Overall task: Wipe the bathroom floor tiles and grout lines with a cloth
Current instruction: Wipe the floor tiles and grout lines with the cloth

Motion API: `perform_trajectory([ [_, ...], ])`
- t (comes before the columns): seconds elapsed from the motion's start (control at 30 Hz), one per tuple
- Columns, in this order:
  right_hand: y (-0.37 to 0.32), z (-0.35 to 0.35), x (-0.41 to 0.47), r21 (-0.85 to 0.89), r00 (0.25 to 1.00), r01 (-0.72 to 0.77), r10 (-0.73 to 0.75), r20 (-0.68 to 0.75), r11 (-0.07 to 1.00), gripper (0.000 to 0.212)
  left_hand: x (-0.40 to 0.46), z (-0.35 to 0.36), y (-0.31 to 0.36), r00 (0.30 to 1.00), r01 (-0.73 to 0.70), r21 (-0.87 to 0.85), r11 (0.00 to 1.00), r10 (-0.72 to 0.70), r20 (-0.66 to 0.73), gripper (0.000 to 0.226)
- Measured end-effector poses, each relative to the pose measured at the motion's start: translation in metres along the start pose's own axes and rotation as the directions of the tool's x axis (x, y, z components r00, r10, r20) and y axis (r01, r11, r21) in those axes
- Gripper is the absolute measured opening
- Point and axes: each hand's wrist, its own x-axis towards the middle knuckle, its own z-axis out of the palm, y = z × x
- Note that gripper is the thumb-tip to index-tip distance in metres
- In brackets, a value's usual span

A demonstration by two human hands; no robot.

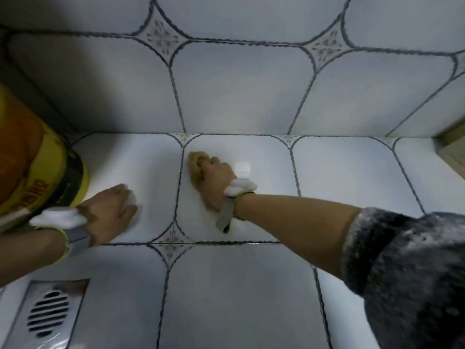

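Note:
A tan cloth (195,167) lies bunched on a white floor tile (254,222), close to the dark grout line (179,187) on its left and near the wall. My right hand (216,180) grips the cloth and presses it onto the tile, and most of the cloth is hidden under the palm. My left hand (108,212) rests on the neighbouring tile to the left, fingers bent at the tips, holding nothing. Both wrists carry a white pad on a grey strap.
A yellow and orange bucket (37,167) stands at the left, touching distance from my left hand. A metal floor drain (47,316) sits at the lower left. The tiled wall (241,91) rises just beyond the cloth. A wooden edge (453,152) shows at the far right.

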Motion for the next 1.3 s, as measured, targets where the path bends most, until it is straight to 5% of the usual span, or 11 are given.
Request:
perform_trajectory([
  [0.17, -0.073, 0.052, -0.052, -0.013, 0.808, 0.567, -0.554, 0.202, 0.823, 0.035, -0.015, -0.001, -0.052, 1.000, 0.002, -0.033, 0.999, -0.002, 0.009, 0.050],
  [0.27, -0.063, 0.033, -0.022, -0.054, 0.870, 0.488, -0.481, 0.107, 0.871, 0.041, -0.019, 0.000, -0.069, 1.000, 0.025, -0.091, 0.995, -0.026, -0.003, 0.050],
  [0.33, -0.064, 0.008, 0.031, -0.055, 0.954, 0.296, -0.298, -0.028, 0.954, 0.045, -0.019, -0.005, -0.074, 1.000, 0.017, -0.139, 0.990, -0.019, -0.013, 0.049],
  [0.43, -0.079, -0.009, 0.104, -0.036, 0.997, 0.072, -0.073, -0.034, 0.997, 0.042, -0.017, -0.017, -0.065, 0.999, 0.000, -0.189, 0.982, -0.007, -0.041, 0.048],
  [0.57, -0.121, 0.017, 0.103, -0.125, 0.991, 0.114, -0.122, -0.057, 0.986, 0.043, -0.017, -0.019, -0.054, 0.990, 0.014, -0.298, 0.954, -0.054, -0.127, 0.052],
  [0.73, -0.156, 0.062, 0.018, -0.127, 0.765, 0.641, -0.617, 0.186, 0.757, 0.038, -0.002, -0.009, -0.046, 0.991, -0.009, -0.363, 0.932, -0.040, -0.129, 0.053],
  [0.87, -0.097, 0.056, -0.059, 0.049, 0.589, 0.779, -0.757, 0.282, 0.625, 0.034, 0.004, -0.002, -0.033, 0.999, -0.015, -0.356, 0.934, 0.002, -0.036, 0.054],
  [0.97, -0.023, 0.016, -0.062, 0.019, 0.731, 0.667, -0.660, 0.174, 0.745, 0.035, 0.001, 0.003, -0.018, 0.996, -0.092, -0.321, 0.943, 0.088, -0.026, 0.054],
  [1.07, 0.057, -0.034, -0.033, -0.120, 0.947, 0.302, -0.312, -0.077, 0.946, 0.032, -0.005, 0.007, 0.000, 0.990, -0.130, -0.274, 0.953, 0.138, 0.010, 0.055],
  [1.2, 0.128, -0.071, -0.025, -0.181, 0.953, -0.190, 0.137, -0.269, 0.965, 0.019, -0.004, 0.002, 0.036, 0.979, -0.164, -0.232, 0.959, 0.187, 0.079, 0.056],
  [1.3, 0.119, -0.058, -0.070, -0.212, 0.982, -0.020, -0.020, -0.187, 0.977, 0.021, 0.004, -0.009, 0.071, 0.966, -0.223, -0.243, 0.944, 0.247, 0.076, 0.054],
])
